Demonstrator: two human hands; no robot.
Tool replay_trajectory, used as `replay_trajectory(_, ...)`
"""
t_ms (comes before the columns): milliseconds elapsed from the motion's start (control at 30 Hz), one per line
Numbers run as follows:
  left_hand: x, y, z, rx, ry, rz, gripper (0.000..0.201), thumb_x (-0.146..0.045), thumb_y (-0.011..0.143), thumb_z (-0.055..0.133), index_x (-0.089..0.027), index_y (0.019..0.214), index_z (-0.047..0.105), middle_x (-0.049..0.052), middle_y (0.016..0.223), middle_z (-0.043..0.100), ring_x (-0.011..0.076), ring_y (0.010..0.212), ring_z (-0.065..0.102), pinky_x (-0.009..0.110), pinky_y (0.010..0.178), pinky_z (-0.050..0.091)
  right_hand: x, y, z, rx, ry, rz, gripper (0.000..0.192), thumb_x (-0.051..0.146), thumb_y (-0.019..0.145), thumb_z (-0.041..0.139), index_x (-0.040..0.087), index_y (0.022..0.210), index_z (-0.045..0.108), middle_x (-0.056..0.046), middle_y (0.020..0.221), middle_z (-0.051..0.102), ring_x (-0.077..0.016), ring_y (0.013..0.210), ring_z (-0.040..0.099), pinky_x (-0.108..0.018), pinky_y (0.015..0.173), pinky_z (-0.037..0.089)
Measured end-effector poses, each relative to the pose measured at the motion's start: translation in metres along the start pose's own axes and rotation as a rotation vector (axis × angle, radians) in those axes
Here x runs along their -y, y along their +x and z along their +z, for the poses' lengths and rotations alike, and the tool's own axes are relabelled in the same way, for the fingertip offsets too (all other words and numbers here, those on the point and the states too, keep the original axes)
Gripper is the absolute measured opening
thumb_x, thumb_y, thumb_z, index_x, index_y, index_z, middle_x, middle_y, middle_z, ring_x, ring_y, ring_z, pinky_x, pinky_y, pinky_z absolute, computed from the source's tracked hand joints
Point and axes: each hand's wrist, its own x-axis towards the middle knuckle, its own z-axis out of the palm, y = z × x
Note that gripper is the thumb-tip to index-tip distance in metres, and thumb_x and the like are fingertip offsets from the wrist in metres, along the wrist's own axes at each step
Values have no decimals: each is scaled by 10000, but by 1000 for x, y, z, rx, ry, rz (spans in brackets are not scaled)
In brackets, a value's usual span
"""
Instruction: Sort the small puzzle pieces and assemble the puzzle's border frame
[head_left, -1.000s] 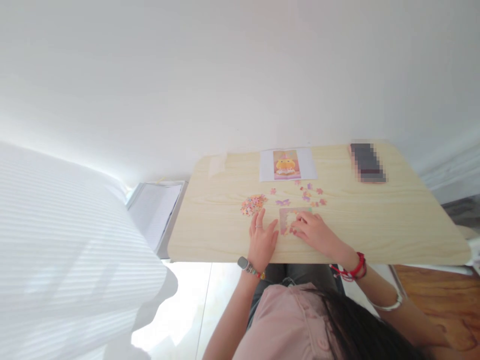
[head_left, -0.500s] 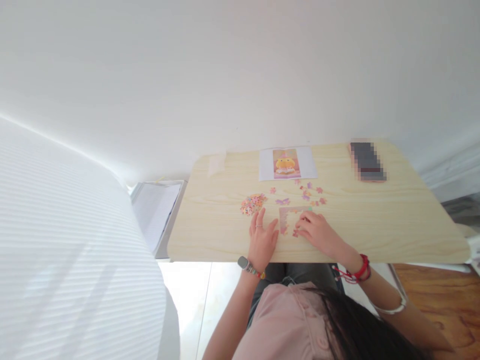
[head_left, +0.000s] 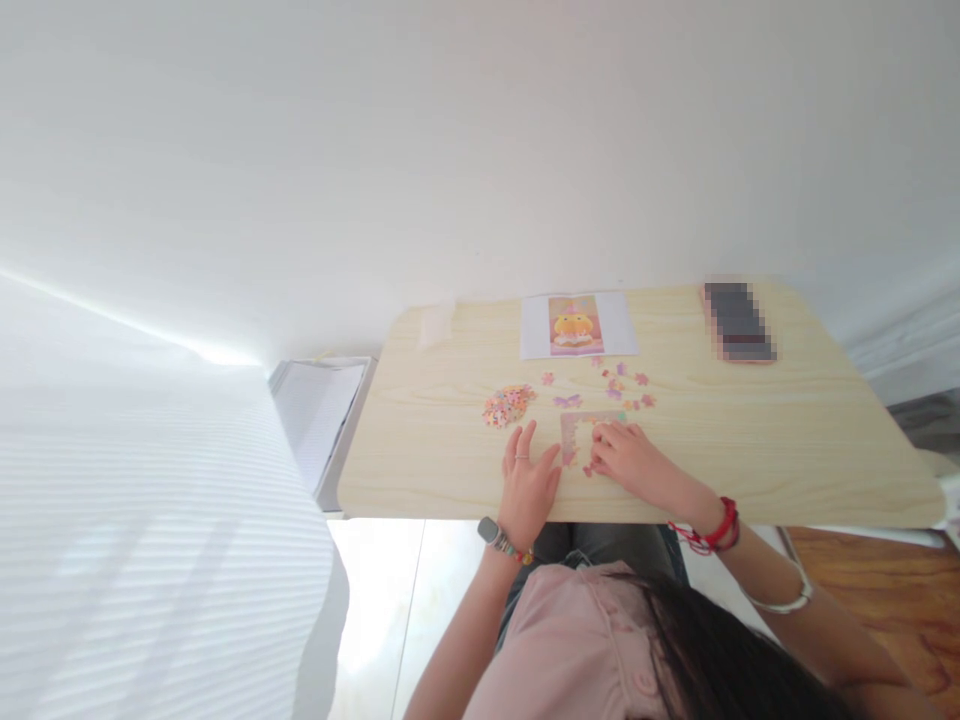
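Fingers of the right hand (head_left: 631,463) lay spread and pressed down on the lower right part of a small, partly assembled pink-and-purple jigsaw rectangle (head_left: 581,432), which sat flat on the pale wood-grain tabletop (head_left: 787,440) near its front edge. Whether a loose piece was pinched under those fingertips could not be told; the hand looked flat rather than closed. A red cord bracelet (head_left: 716,527) circled that wrist, and a thin silver bangle (head_left: 780,602) sat further up the forearm.

The left hand (head_left: 529,482) rested palm down just beside the left edge of the jigsaw rectangle, fingers apart and holding nothing, with a ring on one finger and a small grey watch (head_left: 489,530) at the wrist.

Beyond the left hand lay a heap of orange-and-pink unsorted puzzle pieces (head_left: 508,405). Scattered single pink and purple pieces (head_left: 619,385) lay just past the jigsaw rectangle. Further back, a white sheet printed with a yellow cartoon picture (head_left: 577,325) lay flat near the wall, and a dark phone (head_left: 739,320) rested well apart at the far right. An open white notebook (head_left: 319,415) lay left of the tabletop.
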Motion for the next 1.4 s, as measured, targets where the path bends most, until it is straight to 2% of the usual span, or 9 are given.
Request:
replay_trajectory(233, 0, -3, -1, -8, -8, 4, 268, -113, 794, 532, -209, 1039, 582, 104, 1359, 289, 309, 1295, 224, 490, 1005, 366, 5, -5, -1, -16, 21, 15, 88, 237, 797, 583, 175, 861, 581, -61, 947, 543, -208, 911, 474, -350, 772, 338)
replay_trajectory(467, -4, -2, -3, -2, -22, 5, 260, -108, 798, 524, -218, 1025, 587, 92, 1355, 311, 298, 1298, 228, 491, 999, 374, 7, -2, -1, -22, 66, -3, 35, 205, 809, 551, 179, 807, 575, -51, 890, 557, -196, 878, 495, -344, 768, 349)
replay_trajectory(733, -8, -4, -4, 11, -46, 11, 274, -105, 795, 530, -229, 1032, 590, 87, 1351, 307, 287, 1296, 228, 476, 1009, 370, 14, -2, -10, -63, 81, 24, 84, 235, 834, 520, 171, 809, 567, -62, 899, 564, -198, 881, 503, -343, 780, 345)
replay_trajectory(867, -7, -1, -4, -4, -42, 17, 258, -106, 797, 528, -218, 1019, 594, 93, 1339, 315, 291, 1295, 224, 477, 1012, 366, 3, -2, -17, -104, 94, 76, 96, 238, 842, 507, 164, 827, 567, -80, 962, 560, -207, 933, 498, -353, 812, 335)
replay_trajectory(1000, -4, 3, -4, -32, -33, 25, 231, -121, 793, 541, -213, 997, 598, 94, 1335, 319, 296, 1291, 231, 485, 1001, 378, -19, -1, -17, -175, 75, 143, 115, 255, 838, 498, 176, 812, 577, -79, 929, 565, -215, 904, 498, -390, 845, 315)
replay_trajectory(1167, -1, 7, -5, -51, -25, 18, 226, -127, 791, 543, -214, 994, 594, 94, 1332, 321, 299, 1285, 241, 507, 992, 382, -42, 7, -15, -187, 57, 220, 115, 256, 827, 494, 181, 811, 579, -95, 961, 556, -236, 941, 489, -367, 764, 343)
replay_trajectory(1400, 1, 7, -5, -69, -21, 24, 222, -124, 796, 533, -207, 994, 591, 96, 1329, 319, 299, 1286, 242, 508, 993, 385, -49, 35, -11, -227, 19, 309, 144, 231, 825, 469, 172, 756, 580, -98, 926, 549, -232, 888, 494, -370, 737, 335)
